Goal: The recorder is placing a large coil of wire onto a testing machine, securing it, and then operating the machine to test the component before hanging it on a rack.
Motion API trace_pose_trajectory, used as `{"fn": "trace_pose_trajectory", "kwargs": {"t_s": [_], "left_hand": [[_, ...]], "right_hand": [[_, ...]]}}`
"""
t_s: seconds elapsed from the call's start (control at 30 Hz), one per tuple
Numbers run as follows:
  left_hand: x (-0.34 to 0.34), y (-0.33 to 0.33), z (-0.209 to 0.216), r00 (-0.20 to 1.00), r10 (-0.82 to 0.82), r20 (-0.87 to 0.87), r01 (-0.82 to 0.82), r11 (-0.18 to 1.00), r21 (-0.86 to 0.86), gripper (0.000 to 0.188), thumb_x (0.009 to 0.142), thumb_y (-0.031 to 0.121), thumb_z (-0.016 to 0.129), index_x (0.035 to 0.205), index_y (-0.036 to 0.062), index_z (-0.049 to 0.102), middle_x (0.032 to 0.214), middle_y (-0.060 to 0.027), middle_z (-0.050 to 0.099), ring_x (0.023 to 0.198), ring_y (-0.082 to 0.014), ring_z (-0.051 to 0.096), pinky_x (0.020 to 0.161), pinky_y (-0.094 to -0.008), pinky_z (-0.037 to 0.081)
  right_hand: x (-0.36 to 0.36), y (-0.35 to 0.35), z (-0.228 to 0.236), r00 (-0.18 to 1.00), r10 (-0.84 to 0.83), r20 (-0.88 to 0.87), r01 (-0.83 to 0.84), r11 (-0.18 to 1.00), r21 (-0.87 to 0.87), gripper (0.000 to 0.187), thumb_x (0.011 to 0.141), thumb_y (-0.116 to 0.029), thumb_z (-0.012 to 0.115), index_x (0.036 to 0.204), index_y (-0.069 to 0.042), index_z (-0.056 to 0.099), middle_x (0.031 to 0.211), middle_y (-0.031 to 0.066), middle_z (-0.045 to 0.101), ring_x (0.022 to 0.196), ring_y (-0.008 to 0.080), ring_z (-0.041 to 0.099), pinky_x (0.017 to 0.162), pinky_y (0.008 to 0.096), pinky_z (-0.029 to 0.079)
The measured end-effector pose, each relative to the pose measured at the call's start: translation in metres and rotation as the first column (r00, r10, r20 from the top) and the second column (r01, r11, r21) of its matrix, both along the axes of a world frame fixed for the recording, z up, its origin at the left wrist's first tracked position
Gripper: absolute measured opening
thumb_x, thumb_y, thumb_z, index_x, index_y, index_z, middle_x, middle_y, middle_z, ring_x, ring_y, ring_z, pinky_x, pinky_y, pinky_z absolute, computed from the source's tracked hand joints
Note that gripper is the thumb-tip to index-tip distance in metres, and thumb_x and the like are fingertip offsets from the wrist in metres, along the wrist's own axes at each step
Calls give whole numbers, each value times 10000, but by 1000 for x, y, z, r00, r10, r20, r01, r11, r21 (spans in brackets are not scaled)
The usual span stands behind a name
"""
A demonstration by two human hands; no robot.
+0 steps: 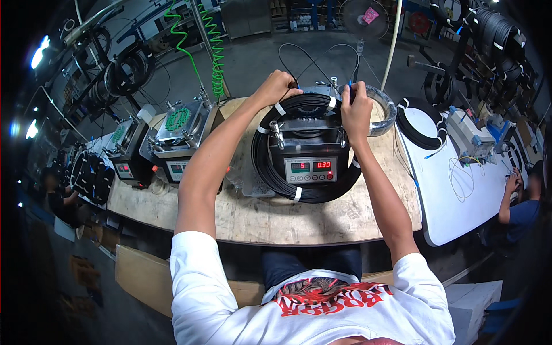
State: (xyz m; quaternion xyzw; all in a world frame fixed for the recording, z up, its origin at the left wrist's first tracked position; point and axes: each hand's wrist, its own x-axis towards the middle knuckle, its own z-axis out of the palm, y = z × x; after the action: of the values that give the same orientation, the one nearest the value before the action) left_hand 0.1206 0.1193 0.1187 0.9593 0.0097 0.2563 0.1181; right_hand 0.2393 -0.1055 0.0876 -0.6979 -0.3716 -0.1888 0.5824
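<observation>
A coil of black cable [265, 167], bound with white ties, hangs around a bench machine [310, 148] with a lit red display. Beyond the machine's front, my left hand [278, 88] is closed at the coil's upper left, its fingers pinching the black cable. My right hand [357, 109] is closed at the coil's upper right, gripping a cable end with a blue tip [351, 84]. Thin loops of the cable [310, 56] arch up between both hands. My fingers partly hide what they grip, and the coil partly covers the machine's top.
Two similar machines [183, 129] with green round tops stand left on the wooden bench [253, 221]. Behind my right hand lies a grey wrapped ring [386, 112]. A white table [445, 195] to the right bears another black coil [417, 129]; a co-worker [520, 201] sits beyond.
</observation>
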Motion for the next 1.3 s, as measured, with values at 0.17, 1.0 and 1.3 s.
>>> {"fn": "trace_pose_trajectory", "kwargs": {"t_s": [0.17, 1.0, 1.3], "left_hand": [[1, -5, -1, 999, 33, -26, -34, 999, -38, 285, 842, 248, 770, 835, -36, 738, 702, -224, 665, 535, -227, 642, 551, -333, 492], [-184, -49, -70, 963, 266, -36, -247, 829, -502, 641, 960, 18, 503, 1547, 89, 256, 808, -120, 667, 722, -191, 656, 730, -328, 522], [-228, -123, -134, 893, 439, -99, -442, 817, -371, 613, 948, -38, 432, 1533, 96, 304, 1108, -260, 622, 967, -374, 630, 886, -395, 486]], "right_hand": [[-2, -2, 2, 999, -31, 21, 31, 1000, 7, 177, 975, -129, 571, 918, 33, 529, 698, 257, 628, 671, 434, 647, 584, 479, 471], [85, -62, -62, 976, 176, -130, -190, 976, -106, 234, 812, 40, 572, 1042, 57, 616, 969, 226, 696, 903, 323, 708, 819, 402, 534], [45, -137, -95, 873, 408, -268, -474, 839, -266, 914, 699, 217, 332, 1548, -117, 265, 1099, 167, 604, 897, 185, 583, 789, 309, 492]]}}
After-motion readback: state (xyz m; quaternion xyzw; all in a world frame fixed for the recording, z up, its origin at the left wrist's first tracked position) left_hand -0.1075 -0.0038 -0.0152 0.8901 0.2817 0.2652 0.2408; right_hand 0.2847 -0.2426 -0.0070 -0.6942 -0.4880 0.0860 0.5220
